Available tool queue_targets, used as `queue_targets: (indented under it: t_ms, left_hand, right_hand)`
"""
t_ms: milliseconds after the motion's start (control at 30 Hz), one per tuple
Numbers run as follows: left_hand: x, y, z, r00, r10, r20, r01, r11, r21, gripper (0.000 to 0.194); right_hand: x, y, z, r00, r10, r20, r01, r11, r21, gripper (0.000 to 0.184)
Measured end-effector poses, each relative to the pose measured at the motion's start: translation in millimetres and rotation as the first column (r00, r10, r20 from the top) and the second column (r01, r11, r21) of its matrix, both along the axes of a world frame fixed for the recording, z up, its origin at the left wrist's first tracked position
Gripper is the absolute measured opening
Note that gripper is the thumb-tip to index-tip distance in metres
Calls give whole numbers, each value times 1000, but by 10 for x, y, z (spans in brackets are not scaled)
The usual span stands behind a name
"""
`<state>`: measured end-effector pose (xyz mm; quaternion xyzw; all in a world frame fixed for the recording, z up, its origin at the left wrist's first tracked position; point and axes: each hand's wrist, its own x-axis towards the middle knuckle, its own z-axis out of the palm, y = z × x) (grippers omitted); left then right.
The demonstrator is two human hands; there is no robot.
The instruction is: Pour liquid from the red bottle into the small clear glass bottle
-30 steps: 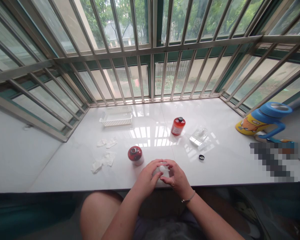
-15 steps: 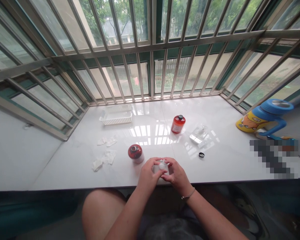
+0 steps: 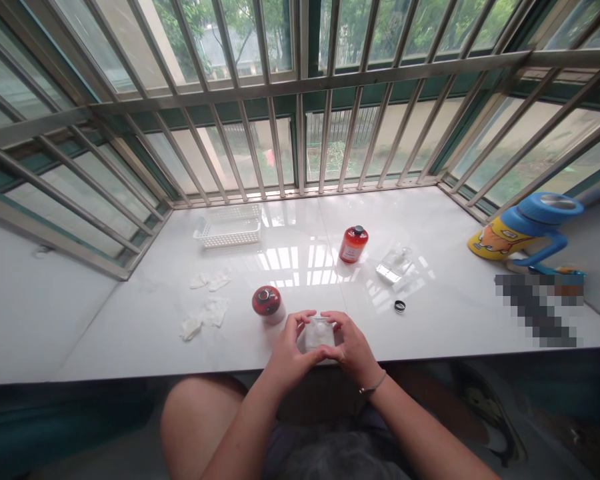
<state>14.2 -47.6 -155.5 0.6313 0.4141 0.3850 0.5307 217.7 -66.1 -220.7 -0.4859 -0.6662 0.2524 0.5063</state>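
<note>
My left hand (image 3: 291, 350) and my right hand (image 3: 351, 348) curve around a small whitish, see-through square piece (image 3: 320, 333) near the counter's front edge. A pale round spot shows on its upper part; its exact kind is hard to make out. My thumbs meet at its near side, while the fingers bend along its sides and far edge. Just left of my left hand stands a dark red bottle (image 3: 268, 303) with an open-looking top. Beyond my right hand lies a small black ring (image 3: 399, 307).
Farther back are a red bottle with black cap (image 3: 354, 244) and a clear glass bottle (image 3: 395, 264). Crumpled white tissues (image 3: 213, 312) lie left, a white basket (image 3: 229, 227) behind them. A blue-yellow flask (image 3: 523, 230) stands right. Metal bars (image 3: 300, 87) enclose the counter.
My fingers have moved from on top of the square piece to around its edges, spreading farther apart, so more of it shows. The view has shifted slightly.
</note>
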Motion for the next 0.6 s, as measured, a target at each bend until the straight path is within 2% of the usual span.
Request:
queue_targets:
  t_ms: [67,133,200,300,400,500,600]
  left_hand:
    - [6,4,17,1000,-15,7,15,1000,-21,66]
    - [0,10,30,997,-45,-55,45,999,-3,71]
    - [-14,16,20,994,-65,-93,66,998,9,62]
    - [-28,19,-25,998,-21,-62,18,999,-38,54]
    - [-24,20,-39,1000,10,-13,-11,996,-90,62]
    - [-19,24,-5,999,-34,-35,31,996,-84,74]
    - [-22,26,5,997,-45,-67,41,998,-57,60]
  right_hand:
    - [2,1,11,1000,-2,1,2,1000,1,59]
    - [5,4,18,1000,-2,5,2,1000,5,58]
    - [8,6,14,1000,2,12,-2,1000,8,55]
    - [8,8,-12,1000,-3,17,3,1000,8,57]
    - [7,10,-43,1000,-7,13,6,1000,7,59]
    - [7,10,-56,1000,0,16,0,1000,3,57]
    - [7,6,-54,1000,-2,18,2,1000,3,58]
